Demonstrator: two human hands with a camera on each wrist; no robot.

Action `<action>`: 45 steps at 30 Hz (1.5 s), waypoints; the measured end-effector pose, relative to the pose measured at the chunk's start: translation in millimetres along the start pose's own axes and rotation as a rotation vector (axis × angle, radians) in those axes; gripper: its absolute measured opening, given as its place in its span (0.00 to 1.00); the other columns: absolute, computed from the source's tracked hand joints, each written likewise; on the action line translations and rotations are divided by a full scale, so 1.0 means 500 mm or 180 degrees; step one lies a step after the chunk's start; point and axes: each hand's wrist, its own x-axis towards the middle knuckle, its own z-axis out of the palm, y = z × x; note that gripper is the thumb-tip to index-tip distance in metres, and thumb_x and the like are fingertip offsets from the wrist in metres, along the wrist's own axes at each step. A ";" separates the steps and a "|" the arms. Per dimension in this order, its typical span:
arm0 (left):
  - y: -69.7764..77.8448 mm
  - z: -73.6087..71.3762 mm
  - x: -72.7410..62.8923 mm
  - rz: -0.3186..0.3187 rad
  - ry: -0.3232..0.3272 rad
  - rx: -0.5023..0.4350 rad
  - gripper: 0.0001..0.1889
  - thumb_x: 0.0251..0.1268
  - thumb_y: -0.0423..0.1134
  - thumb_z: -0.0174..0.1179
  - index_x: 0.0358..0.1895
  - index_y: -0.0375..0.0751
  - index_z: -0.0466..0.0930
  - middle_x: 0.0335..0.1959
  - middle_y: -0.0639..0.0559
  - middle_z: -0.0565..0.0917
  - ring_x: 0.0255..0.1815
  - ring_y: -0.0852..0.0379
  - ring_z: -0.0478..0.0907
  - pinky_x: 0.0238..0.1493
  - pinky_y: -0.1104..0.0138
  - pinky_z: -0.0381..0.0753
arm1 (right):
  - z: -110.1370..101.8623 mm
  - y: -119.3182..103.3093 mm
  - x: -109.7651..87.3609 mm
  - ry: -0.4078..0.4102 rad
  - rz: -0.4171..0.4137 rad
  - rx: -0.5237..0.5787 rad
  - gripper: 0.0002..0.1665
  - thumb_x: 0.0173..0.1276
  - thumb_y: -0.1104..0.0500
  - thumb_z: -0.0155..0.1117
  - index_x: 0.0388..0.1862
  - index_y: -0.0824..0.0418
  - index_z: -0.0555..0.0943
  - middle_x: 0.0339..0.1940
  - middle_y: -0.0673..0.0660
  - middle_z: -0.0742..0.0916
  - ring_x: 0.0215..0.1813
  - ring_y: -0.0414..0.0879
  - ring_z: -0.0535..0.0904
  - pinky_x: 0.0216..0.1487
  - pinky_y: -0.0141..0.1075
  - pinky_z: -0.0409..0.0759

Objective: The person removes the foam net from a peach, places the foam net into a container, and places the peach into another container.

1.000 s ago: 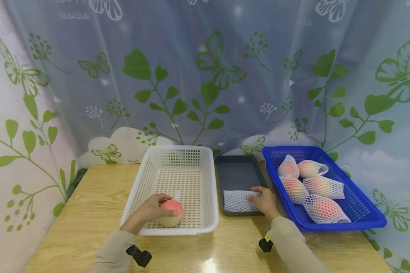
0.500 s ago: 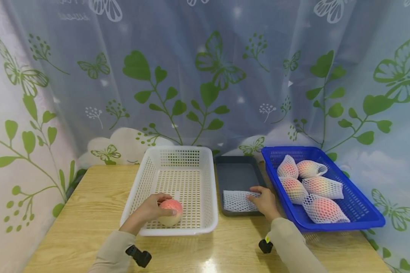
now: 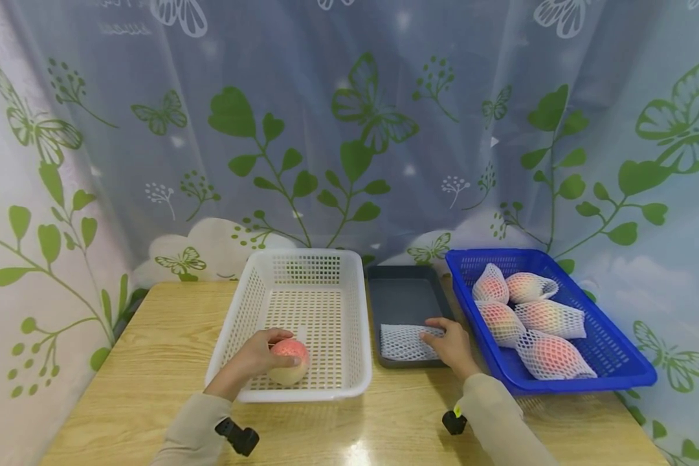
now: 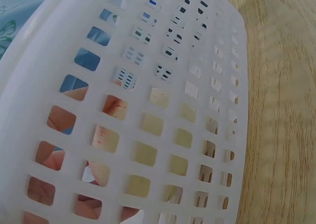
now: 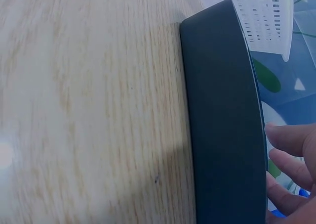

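In the head view my left hand (image 3: 263,354) holds a pink and cream peach (image 3: 289,372) at the near left of a white plastic basket (image 3: 360,388). The thumb lies across its front and the fingers reach round behind. Through the basket wall (image 4: 148,105) in the left wrist view, parts of the peach (image 4: 146,154) and fingers show. My right hand (image 3: 455,346) rests over the right end of a flat white foam net sleeve (image 3: 406,343) in a dark grey tray (image 3: 410,294). Its thumb and fingers are spread apart (image 5: 291,167), while the tray wall (image 5: 224,115) hides the sleeve in the right wrist view.
A blue plastic basket (image 3: 623,362) at the right holds several peaches in foam nets (image 3: 550,356). The grey tray stands between the two baskets on a wooden table (image 3: 349,430). A patterned curtain (image 3: 303,116) hangs close behind them.
The peach has shifted very slightly left in my left hand. My right hand has stayed in place over the foam net sleeve.
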 end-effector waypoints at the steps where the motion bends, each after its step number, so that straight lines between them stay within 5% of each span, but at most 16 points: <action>1: 0.000 0.001 0.001 0.0006 0.0004 0.0002 0.31 0.50 0.37 0.73 0.60 0.34 0.74 0.54 0.41 0.78 0.54 0.44 0.75 0.49 0.54 0.79 | -0.001 0.001 -0.001 0.0005 -0.0012 0.0008 0.21 0.62 0.62 0.67 0.55 0.67 0.80 0.58 0.68 0.80 0.63 0.64 0.72 0.60 0.56 0.72; 12: 0.002 -0.005 0.000 0.0192 -0.0012 -0.0168 0.32 0.54 0.36 0.70 0.64 0.34 0.71 0.63 0.34 0.72 0.64 0.35 0.67 0.58 0.49 0.75 | -0.017 -0.015 -0.010 -0.0049 -0.0071 0.0037 0.23 0.63 0.60 0.67 0.57 0.65 0.79 0.61 0.67 0.79 0.65 0.63 0.70 0.61 0.56 0.71; 17: 0.009 -0.010 -0.002 0.0298 0.0059 -0.0199 0.31 0.57 0.36 0.67 0.65 0.38 0.70 0.65 0.38 0.71 0.68 0.35 0.63 0.61 0.46 0.71 | -0.039 -0.044 -0.020 -0.0159 -0.0176 0.0116 0.25 0.65 0.59 0.65 0.60 0.64 0.77 0.63 0.67 0.77 0.67 0.63 0.68 0.62 0.57 0.70; 24: 0.049 -0.002 -0.006 0.0579 0.0145 -0.0266 0.34 0.58 0.43 0.68 0.68 0.42 0.68 0.67 0.40 0.70 0.69 0.36 0.62 0.64 0.45 0.67 | -0.096 -0.081 -0.027 -0.0194 -0.0322 0.0304 0.27 0.67 0.57 0.64 0.63 0.64 0.74 0.66 0.68 0.74 0.69 0.62 0.66 0.67 0.54 0.66; 37: 0.152 0.076 0.023 0.0984 -0.0036 -0.0757 0.32 0.58 0.40 0.68 0.67 0.45 0.69 0.67 0.45 0.71 0.69 0.44 0.63 0.70 0.50 0.60 | -0.227 -0.067 -0.036 0.0004 -0.0492 0.0357 0.34 0.68 0.50 0.63 0.66 0.67 0.69 0.67 0.69 0.72 0.70 0.63 0.64 0.68 0.56 0.63; 45: 0.214 0.139 0.042 0.1111 -0.0373 -0.0720 0.33 0.60 0.45 0.67 0.69 0.47 0.67 0.69 0.49 0.69 0.70 0.46 0.63 0.70 0.53 0.63 | -0.301 -0.026 -0.051 0.0059 -0.0330 0.0242 0.37 0.70 0.47 0.59 0.71 0.66 0.64 0.71 0.70 0.67 0.71 0.67 0.60 0.66 0.61 0.61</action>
